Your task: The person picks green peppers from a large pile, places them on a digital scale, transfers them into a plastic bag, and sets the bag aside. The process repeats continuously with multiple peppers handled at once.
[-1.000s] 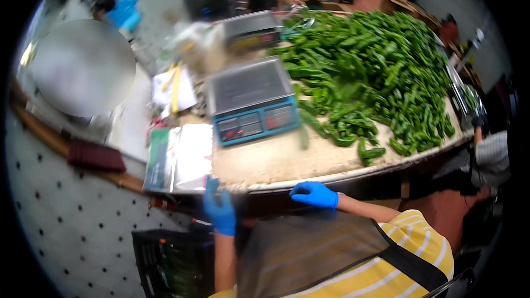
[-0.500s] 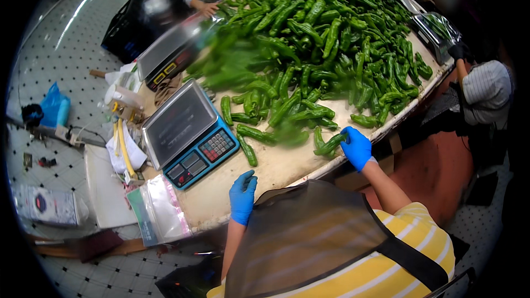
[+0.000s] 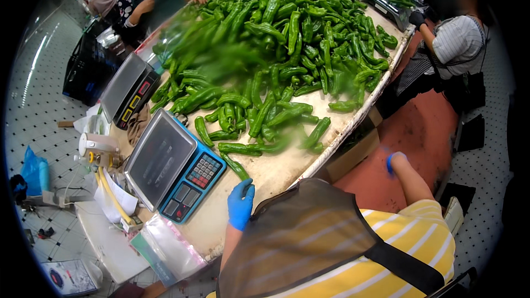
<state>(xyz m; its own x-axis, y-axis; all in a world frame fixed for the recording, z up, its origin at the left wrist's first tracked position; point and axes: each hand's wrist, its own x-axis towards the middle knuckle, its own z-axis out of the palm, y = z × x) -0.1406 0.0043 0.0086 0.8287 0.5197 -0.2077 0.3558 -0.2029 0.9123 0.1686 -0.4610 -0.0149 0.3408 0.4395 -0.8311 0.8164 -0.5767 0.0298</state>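
My left hand [image 3: 240,204], in a blue glove, is over the near edge of the table. Its fingers are loosely bent and apart from the thumb, with no pepper seen inside. One long green pepper [image 3: 236,166] lies right at its fingertips. Off the table's right edge, above the reddish floor, is my right hand [image 3: 391,163]. Its blue glove is smeared and its fingers cannot be made out. A big heap of green peppers [image 3: 292,33] covers the far part of the table [image 3: 270,176]. Close to the right-hand edge lies a loose pepper [image 3: 318,131].
A blue scale [image 3: 193,182] stands left of my left hand, with a second scale [image 3: 127,88] behind it. Clear plastic bags [image 3: 168,243] lie at the near left corner. Two co-workers stand around the table, one near another scale [image 3: 389,5]. A cardboard box [image 3: 353,160] sits below the right edge.
My right hand has left the pepper it was touching at the table edge and swung right, off the table. The view has shifted; my left hand now appears nearer the single pepper.
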